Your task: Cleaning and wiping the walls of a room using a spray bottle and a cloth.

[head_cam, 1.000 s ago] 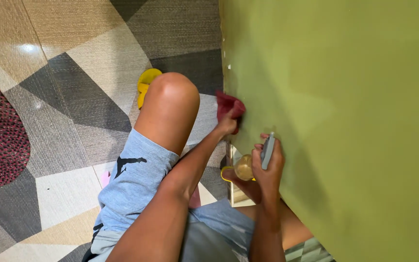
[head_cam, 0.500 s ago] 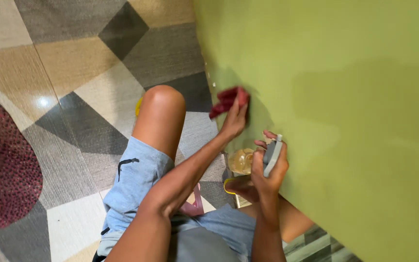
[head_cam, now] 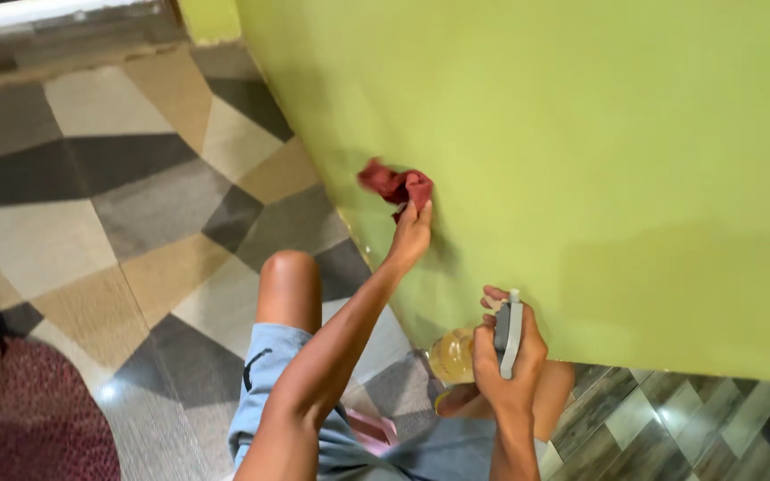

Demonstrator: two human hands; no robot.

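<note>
Left hand (head_cam: 410, 233): fingers closed on a red cloth (head_cam: 394, 184), which is bunched just above the fingertips and pressed flat against the green wall (head_cam: 581, 134). Right hand (head_cam: 508, 356): wrapped around the grey trigger head of a spray bottle (head_cam: 456, 354); the yellowish bottle body sticks out to the left of the palm, close to the wall. Bare knee (head_cam: 289, 272) below the left hand, over the patterned floor (head_cam: 118, 205).

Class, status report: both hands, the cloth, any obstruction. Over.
Left hand presses crumpled red cloth on green wall. Right hand grips yellowish spray bottle. Nothing obstructing.
</note>
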